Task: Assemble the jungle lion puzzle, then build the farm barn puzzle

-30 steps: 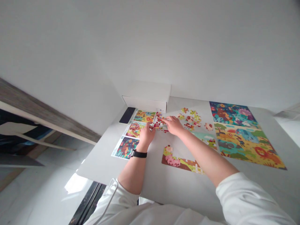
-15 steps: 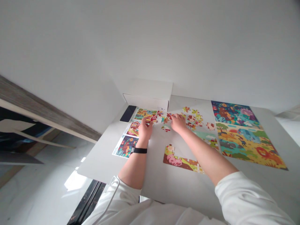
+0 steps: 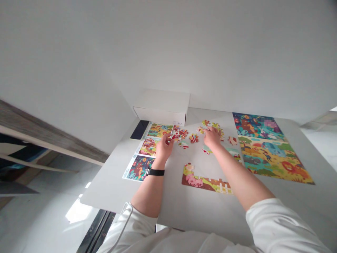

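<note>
Red piece (image 3: 177,135) sits pinched in left fingers (image 3: 165,137); right fingers (image 3: 210,131) bend down, grip unclear.

It looked like a plain room, probably in a home, though that was not certain: a partly built cartoon puzzle (image 3: 194,181) lay toward the near edge of a white bench (image 3: 184,209), a phone (image 3: 139,130) near its far left corner, a pale wall (image 3: 168,52) stood behind its far edge, and glossy flooring (image 3: 50,218) showed past its left edge.

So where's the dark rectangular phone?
In the head view, the phone lies at left on the white table, near the white cardboard box, beside the colourful printed sheet.
</note>
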A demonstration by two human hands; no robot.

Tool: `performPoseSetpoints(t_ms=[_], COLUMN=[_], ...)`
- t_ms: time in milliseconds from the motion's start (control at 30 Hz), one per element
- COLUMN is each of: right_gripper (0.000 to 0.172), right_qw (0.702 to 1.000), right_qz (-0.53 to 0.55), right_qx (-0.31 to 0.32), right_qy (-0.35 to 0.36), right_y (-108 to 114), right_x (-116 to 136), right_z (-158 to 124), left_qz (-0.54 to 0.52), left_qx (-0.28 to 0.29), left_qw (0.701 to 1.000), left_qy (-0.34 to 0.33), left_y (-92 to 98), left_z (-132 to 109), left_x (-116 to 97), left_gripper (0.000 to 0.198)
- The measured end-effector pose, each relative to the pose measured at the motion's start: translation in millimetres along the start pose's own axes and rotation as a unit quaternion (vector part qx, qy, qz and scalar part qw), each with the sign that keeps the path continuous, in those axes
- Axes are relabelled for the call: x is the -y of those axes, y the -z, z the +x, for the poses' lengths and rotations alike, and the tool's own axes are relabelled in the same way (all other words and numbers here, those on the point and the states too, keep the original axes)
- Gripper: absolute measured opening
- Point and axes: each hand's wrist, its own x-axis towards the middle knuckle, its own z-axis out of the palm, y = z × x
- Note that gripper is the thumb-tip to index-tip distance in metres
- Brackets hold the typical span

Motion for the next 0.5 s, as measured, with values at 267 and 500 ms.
performPoseSetpoints(t_ms=[267, 500], right_gripper=[0.068, 0.065], right_qw=[0.998, 1.000], right_qz=[-0.038, -0.011], right_qx=[0.052, 0.012], right_qy=[0.025, 0.005], right_y=[2.1, 10.4], right_x=[-14.3, -36.9], right_z=[-6.4, 16.1], left_qz=[0.084, 0.132], left_qx=[0.050, 0.022], left_qw=[0.994, 0.979], left_qy=[-0.047, -0.153], left_y=[-8.2, -11.1], left_z=[-5.5, -5.8], left_x=[2.7, 13.7], left_gripper=[0.029, 0.027])
